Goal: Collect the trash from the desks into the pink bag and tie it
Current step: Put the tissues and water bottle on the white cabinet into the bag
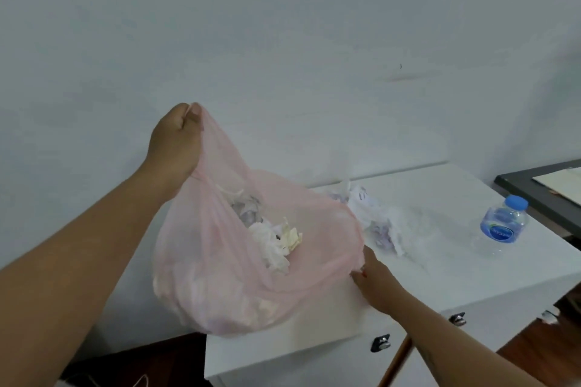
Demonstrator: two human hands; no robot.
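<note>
Water bottle (504,223) blue label: white lettering, too blurred to read. No other text.

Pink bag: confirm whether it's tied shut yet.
No, the pink bag gapes open, held by the left hand and right hand, crumpled paper showing inside.

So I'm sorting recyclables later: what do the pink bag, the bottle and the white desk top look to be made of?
The pink bag looks like thin, translucent plastic film: the crumpled trash shows through its wall. The bottle seems clear plastic, glossy, with a blue cap and blue label. The white desk top looks like smooth painted or laminated board; which one is unclear.
</note>
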